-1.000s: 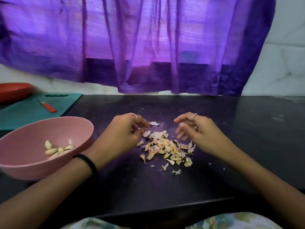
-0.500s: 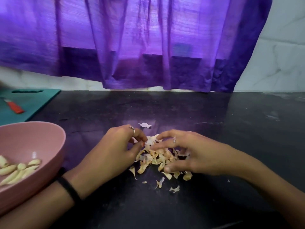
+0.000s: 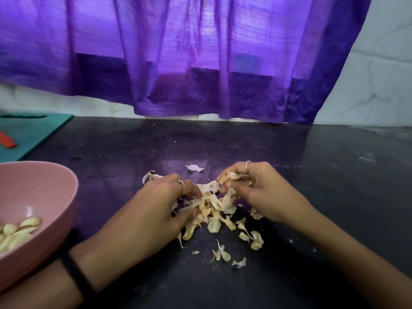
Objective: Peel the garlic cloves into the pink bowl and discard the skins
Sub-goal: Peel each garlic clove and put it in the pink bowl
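A heap of pale garlic skins (image 3: 214, 216) lies on the black counter (image 3: 312, 175) between my hands. My left hand (image 3: 145, 216) curls over the heap's left side, fingers and thumb closing on skins. My right hand (image 3: 258, 192) grips a bunch of skins at the heap's far right, slightly raised. The pink bowl (image 3: 55, 186) stands at the left edge of view. It holds several peeled garlic cloves (image 3: 17, 233). Loose skins are scattered near me, and one white piece (image 3: 194, 167) lies beyond the heap.
A teal cutting board (image 3: 35, 132) with a red-handled tool (image 3: 7, 140) lies at the far left. A purple curtain (image 3: 200, 63) hangs over the back wall. Bare black counter stretches to the right and behind the heap.
The view shifted, so the bowl slid left in frame. Both hands came together from either side of the skin heap and now grasp skins; the right hand has lifted a bunch.
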`<action>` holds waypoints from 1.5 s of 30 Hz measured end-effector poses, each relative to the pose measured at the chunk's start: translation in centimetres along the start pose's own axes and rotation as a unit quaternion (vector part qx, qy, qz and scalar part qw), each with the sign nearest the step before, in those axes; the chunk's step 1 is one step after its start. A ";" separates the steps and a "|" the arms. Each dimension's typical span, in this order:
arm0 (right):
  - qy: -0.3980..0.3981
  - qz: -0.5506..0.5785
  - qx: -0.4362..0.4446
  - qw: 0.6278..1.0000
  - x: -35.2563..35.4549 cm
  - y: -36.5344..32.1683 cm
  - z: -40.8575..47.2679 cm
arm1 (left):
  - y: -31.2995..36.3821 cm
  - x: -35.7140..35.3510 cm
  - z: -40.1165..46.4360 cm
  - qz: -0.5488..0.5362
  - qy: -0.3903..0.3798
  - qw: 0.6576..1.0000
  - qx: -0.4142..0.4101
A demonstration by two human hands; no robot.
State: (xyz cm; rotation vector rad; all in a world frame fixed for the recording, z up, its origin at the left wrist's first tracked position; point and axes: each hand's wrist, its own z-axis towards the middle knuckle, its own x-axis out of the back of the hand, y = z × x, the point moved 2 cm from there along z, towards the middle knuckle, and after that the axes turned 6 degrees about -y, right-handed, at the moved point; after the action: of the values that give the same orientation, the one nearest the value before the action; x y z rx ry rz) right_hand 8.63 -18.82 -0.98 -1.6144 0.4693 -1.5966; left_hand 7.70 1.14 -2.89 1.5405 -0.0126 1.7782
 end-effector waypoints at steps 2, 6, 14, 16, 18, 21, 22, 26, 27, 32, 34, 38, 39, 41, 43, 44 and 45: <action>0.014 0.011 -0.009 1.000 0.3 0.1 -0.1 | -0.2 -0.1 0.0 0.007 -0.002 1.000 0.004; 0.026 -0.007 -0.019 0.999 0.9 0.2 -0.5 | -0.6 0.0 0.0 0.017 0.013 1.000 0.022; 0.103 -0.089 0.035 0.990 0.8 -0.6 -0.7 | -0.2 0.1 0.0 0.025 0.054 0.998 0.016; 0.116 -0.120 0.042 0.985 0.6 -0.5 -0.7 | 0.4 0.4 -0.1 0.023 0.058 0.998 -0.019; 0.113 -0.104 0.055 0.987 0.6 -0.7 -0.9 | 1.2 0.5 0.0 0.024 0.051 0.997 -0.053; 0.046 -0.102 0.111 0.988 -0.1 -1.8 -1.4 | 1.3 0.1 0.0 0.017 0.038 0.997 -0.059; 0.019 -0.095 0.127 0.987 -0.4 -2.0 -1.5 | 1.2 0.0 -0.1 0.019 0.030 0.998 -0.049; -0.056 0.001 0.120 0.991 -1.6 -2.1 -1.4 | 0.0 0.0 -0.2 0.013 0.025 0.999 0.016; -0.071 0.015 0.111 0.991 -1.8 -2.0 -1.4 | -0.3 0.1 -0.2 0.010 0.030 0.999 0.031; -0.065 -0.045 0.113 0.990 -1.8 -1.8 -1.4 | -0.5 0.1 -0.3 0.015 0.035 0.997 0.067; -0.070 -0.081 0.117 0.987 -1.8 -1.9 -1.1 | -0.4 0.1 -0.3 0.013 0.036 0.997 0.069; -0.102 -0.206 0.144 0.963 -2.3 -2.3 -0.5 | 0.0 0.1 -0.7 0.020 0.047 0.996 0.069; -0.115 -0.226 0.145 0.956 -2.4 -2.4 -0.3 | 0.1 0.2 -0.7 0.022 0.051 0.996 0.071; -0.141 -0.255 0.139 0.946 -2.5 -2.7 -0.1 | 0.3 0.5 -0.9 0.022 0.062 0.995 0.077; -0.156 -0.270 0.123 0.942 -2.5 -3.0 0.0 | 0.4 0.6 -0.9 0.017 0.073 0.994 0.078; -0.156 -0.271 0.115 0.943 -2.6 -3.1 0.1 | 0.5 0.7 -1.0 0.012 0.077 0.994 0.076; -0.155 -0.274 0.108 0.943 -2.6 -3.1 0.2 | 0.5 0.7 -1.0 0.010 0.082 0.994 0.071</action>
State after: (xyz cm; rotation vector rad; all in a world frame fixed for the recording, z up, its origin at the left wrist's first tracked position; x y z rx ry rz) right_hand 7.63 -14.92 -0.35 -1.8746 -0.3440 -1.6597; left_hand 6.65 1.64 -2.31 1.4909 0.1824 1.9519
